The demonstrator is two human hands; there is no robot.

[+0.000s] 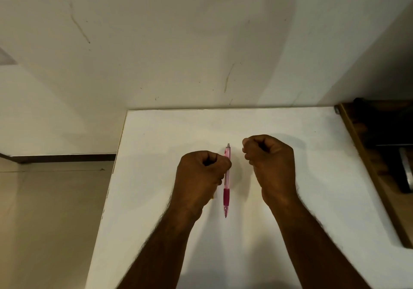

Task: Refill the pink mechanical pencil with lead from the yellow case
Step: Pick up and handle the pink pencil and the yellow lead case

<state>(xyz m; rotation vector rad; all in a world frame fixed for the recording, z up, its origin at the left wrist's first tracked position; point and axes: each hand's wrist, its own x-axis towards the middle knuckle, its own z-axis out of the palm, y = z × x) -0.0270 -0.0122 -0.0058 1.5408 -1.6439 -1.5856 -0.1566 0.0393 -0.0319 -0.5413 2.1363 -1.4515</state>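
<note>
The pink mechanical pencil [226, 181] is lying on the white desk [290, 199], tip pointing toward the person. The left hand [201, 175] is touching the pencil, its fingers curled, apparently around a mostly hidden yellow case [214, 197]; the right hand [268, 166], just right of the pencil, is curling closed, its contents indiscernible. Advisable: keep the pencil steady and handle the lead lightly.

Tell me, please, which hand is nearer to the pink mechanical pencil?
Left. The left hand sits against the pink mechanical pencil, overlapping its upper barrel; the right hand is curled apart on its other side.

a white table [290, 199] stands against a scuffed pale wall [156, 43]. a dark wooden piece of furniture [380, 154] sits at its right edge; beige floor [44, 221] lies left.
</note>
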